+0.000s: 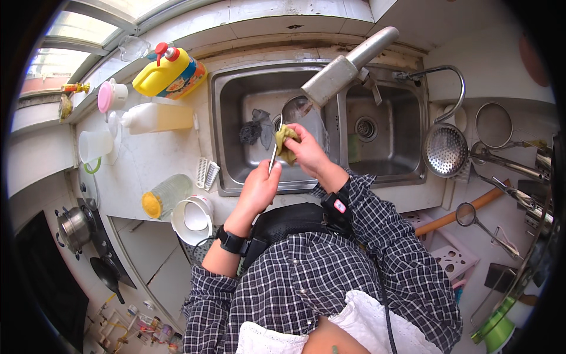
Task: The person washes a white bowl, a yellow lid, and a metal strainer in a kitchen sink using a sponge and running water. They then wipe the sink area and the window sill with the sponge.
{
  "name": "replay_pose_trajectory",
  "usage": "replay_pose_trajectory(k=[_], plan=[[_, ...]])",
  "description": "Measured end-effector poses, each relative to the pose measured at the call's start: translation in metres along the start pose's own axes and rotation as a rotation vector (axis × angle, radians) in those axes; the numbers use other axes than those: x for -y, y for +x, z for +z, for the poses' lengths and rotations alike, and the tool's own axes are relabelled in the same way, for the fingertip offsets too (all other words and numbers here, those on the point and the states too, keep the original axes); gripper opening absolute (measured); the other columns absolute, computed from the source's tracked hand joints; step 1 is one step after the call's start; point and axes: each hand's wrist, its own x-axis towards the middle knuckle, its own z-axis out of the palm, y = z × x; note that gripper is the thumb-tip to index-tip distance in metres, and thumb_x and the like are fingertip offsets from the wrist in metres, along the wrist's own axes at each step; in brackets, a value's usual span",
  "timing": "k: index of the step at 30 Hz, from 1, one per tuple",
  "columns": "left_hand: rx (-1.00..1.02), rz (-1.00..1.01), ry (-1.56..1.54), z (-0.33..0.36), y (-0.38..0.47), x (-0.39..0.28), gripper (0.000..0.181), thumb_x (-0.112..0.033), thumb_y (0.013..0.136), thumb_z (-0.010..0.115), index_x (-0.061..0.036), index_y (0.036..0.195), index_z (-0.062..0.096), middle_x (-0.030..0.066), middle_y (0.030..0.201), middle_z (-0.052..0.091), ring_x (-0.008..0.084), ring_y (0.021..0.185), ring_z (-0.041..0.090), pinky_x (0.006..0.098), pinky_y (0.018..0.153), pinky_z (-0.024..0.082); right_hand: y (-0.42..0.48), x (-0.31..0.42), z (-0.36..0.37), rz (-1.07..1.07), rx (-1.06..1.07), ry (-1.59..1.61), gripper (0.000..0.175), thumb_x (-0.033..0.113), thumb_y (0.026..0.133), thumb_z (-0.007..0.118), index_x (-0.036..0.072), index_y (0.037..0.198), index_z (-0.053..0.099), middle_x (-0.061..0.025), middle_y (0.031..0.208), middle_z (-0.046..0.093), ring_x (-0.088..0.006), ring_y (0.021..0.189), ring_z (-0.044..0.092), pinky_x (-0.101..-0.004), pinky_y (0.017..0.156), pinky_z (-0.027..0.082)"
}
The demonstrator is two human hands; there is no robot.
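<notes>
My left hand (260, 185) grips the thin metal handle of a ladle (295, 108) whose round bowl lies under the running faucet (331, 79). A yellow-green cloth (287, 144) is pinched in my right hand (309, 152) and wrapped against that handle. Both hands are over the left basin of a double stainless steel sink (230, 155). Inside this basin, left of the ladle, lie a dark scouring ball (250, 132) and a grey rag (265, 128).
Left of the sink stand a yellow detergent jug (170, 75), a bottle of pale yellow liquid (159, 118), a glass jar (174, 190) and white containers (179, 219). A perforated skimmer (445, 149) and other utensils hang at the right. A green sponge (354, 148) lies in the right basin.
</notes>
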Motion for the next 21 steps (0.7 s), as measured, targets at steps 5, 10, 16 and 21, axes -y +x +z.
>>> replay_pose_trajectory(k=[5,10,16,21], plan=[[-0.194,0.215,0.58,0.005,-0.002,-0.008,0.032,-0.028,0.105,0.05,0.003,0.105,0.06,0.0268,0.094,0.071,0.0439,0.078,0.069,0.0538,0.068,0.055,-0.026,0.004,0.032,0.128,0.081,0.092,0.017,0.007,0.103,0.059,0.012,0.119,0.055,-0.0029,0.11,0.063,-0.0153,0.099,0.064,-0.032,0.079,0.057],[-0.241,0.332,0.693,0.004,-0.015,-0.014,0.036,-0.017,0.101,0.056,0.0065,0.128,0.053,0.0247,0.093,0.071,0.0429,0.08,0.071,0.0514,0.07,0.056,-0.01,-0.007,0.042,0.003,-0.025,0.148,0.011,0.009,0.104,0.059,0.006,0.114,0.055,-0.0054,0.097,0.063,-0.0158,0.085,0.066,-0.0324,0.076,0.057],[-0.298,0.386,0.726,0.0,-0.024,-0.012,0.024,-0.018,0.099,0.06,0.0009,0.113,0.054,0.0187,0.093,0.07,0.0397,0.078,0.07,0.0498,0.067,0.056,0.016,-0.021,0.025,-0.126,-0.105,0.066,0.015,0.013,0.108,0.053,0.007,0.119,0.045,-0.014,0.1,0.066,-0.0295,0.08,0.074,-0.0418,0.069,0.062],[-0.264,0.413,0.723,-0.007,-0.04,0.003,0.022,-0.018,0.099,0.062,-0.0025,0.112,0.055,0.0167,0.09,0.069,0.039,0.078,0.069,0.0496,0.066,0.055,0.024,-0.019,-0.011,-0.049,-0.112,0.024,0.025,0.023,0.11,0.051,0.008,0.124,0.038,-0.0153,0.106,0.063,-0.0301,0.082,0.072,-0.0483,0.069,0.064]])
